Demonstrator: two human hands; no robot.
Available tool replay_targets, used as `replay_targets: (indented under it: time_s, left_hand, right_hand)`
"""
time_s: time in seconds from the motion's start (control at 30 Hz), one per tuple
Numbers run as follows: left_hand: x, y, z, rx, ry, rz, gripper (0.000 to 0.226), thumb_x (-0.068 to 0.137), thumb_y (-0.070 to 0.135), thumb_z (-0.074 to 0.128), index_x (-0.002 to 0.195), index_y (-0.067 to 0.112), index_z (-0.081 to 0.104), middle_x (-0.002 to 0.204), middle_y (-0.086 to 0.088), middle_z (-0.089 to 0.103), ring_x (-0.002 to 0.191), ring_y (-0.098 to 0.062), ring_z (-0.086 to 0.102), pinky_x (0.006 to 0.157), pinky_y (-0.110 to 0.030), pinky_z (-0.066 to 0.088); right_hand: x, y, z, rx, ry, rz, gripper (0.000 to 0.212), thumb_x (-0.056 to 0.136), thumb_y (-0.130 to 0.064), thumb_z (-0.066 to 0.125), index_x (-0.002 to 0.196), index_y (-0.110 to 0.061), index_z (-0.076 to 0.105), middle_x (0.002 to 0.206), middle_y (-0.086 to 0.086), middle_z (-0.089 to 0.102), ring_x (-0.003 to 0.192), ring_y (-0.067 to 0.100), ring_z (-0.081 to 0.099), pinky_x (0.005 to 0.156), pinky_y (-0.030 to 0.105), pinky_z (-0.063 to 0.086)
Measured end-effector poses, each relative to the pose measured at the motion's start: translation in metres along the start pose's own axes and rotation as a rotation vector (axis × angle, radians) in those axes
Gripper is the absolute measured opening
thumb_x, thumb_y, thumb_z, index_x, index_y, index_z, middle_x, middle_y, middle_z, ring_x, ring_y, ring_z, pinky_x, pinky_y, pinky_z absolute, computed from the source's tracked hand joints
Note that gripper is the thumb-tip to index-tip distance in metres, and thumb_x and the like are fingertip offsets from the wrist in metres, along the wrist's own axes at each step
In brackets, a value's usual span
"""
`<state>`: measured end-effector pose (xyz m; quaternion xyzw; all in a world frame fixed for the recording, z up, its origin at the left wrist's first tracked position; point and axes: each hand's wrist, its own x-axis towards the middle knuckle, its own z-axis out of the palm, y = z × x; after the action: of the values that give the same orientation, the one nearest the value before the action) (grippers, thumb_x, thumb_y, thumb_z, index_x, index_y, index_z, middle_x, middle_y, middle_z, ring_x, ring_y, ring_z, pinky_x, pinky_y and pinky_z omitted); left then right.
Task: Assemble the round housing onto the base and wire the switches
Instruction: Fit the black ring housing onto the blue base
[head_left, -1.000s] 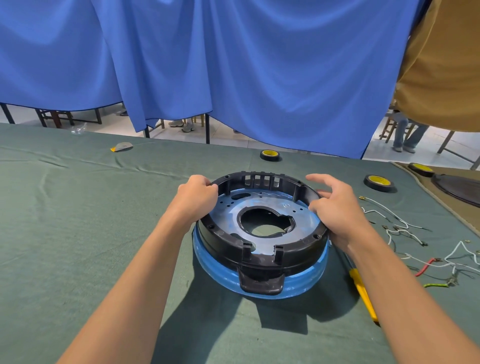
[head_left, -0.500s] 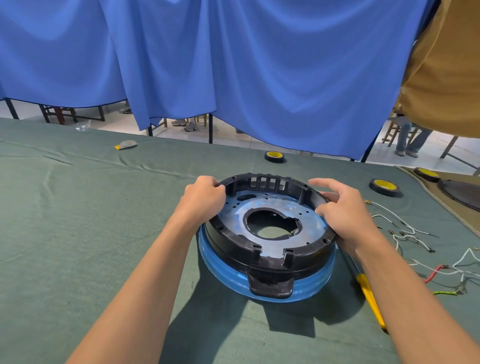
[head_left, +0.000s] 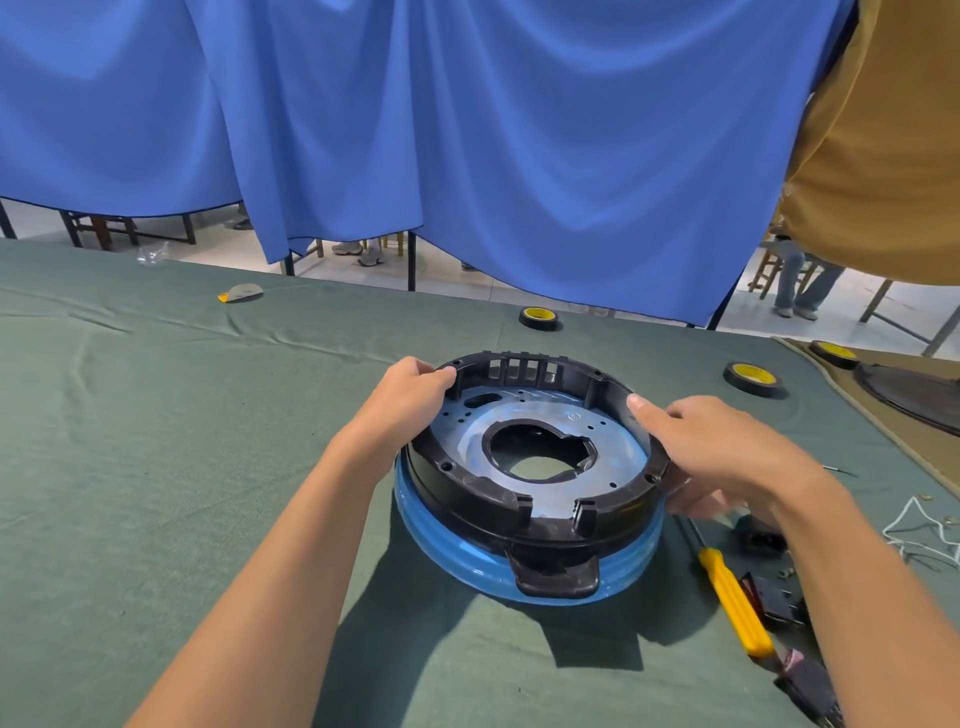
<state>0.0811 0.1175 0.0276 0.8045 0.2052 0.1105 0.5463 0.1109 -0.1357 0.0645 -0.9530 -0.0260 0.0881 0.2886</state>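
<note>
Fingers curled, your left hand (head_left: 405, 395) grips the round housing (head_left: 467, 499) at its far-left rim, your right hand (head_left: 727, 452) its right edge; it sits between them on the blue base (head_left: 441, 545).

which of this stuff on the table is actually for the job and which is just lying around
For the job: black round housing, gripped by the left hand and right hand; blue base under it; black switches; white wires; yellow-handled screwdriver, probably.

Lying about: tape rolls; grey-and-yellow scrap; clear wrapper.
</note>
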Motion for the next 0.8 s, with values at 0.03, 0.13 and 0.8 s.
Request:
replay_targets:
  time_s: [0.03,0.13,0.8]
  left_hand:
    - [0.000,0.000,0.000,0.010,-0.008,-0.009,0.031,0.098,0.044,0.049,0.115,0.017,0.053,0.113,-0.001,0.060,0.105,-0.021,0.057,0.093,-0.039,0.047]
    - [-0.002,0.001,-0.006,0.201,0.050,-0.010,0.048,0.096,0.058,0.043,0.115,0.015,0.052,0.117,-0.005,0.056,0.101,-0.022,0.055,0.080,-0.037,0.043]
    - [-0.001,-0.005,-0.036,0.430,0.213,-0.102,0.064,0.093,0.070,0.029,0.101,0.011,0.054,0.095,-0.013,0.067,0.083,-0.033,0.070,0.084,-0.044,0.057]
  right_hand:
    - [-0.001,-0.001,0.000,0.051,-0.051,0.011,0.056,0.093,-0.064,0.036,0.097,-0.013,0.058,0.079,0.008,0.071,0.064,0.020,0.071,0.056,0.033,0.061]
    - [0.002,0.000,0.002,0.209,-0.051,-0.039,0.051,0.092,-0.062,0.042,0.104,-0.014,0.055,0.083,0.007,0.072,0.071,0.020,0.072,0.057,0.034,0.060]
    - [0.009,0.006,0.021,0.319,0.082,-0.123,0.040,0.092,-0.054,0.053,0.082,-0.018,0.068,0.085,0.004,0.064,0.080,0.020,0.059,0.072,0.039,0.051]
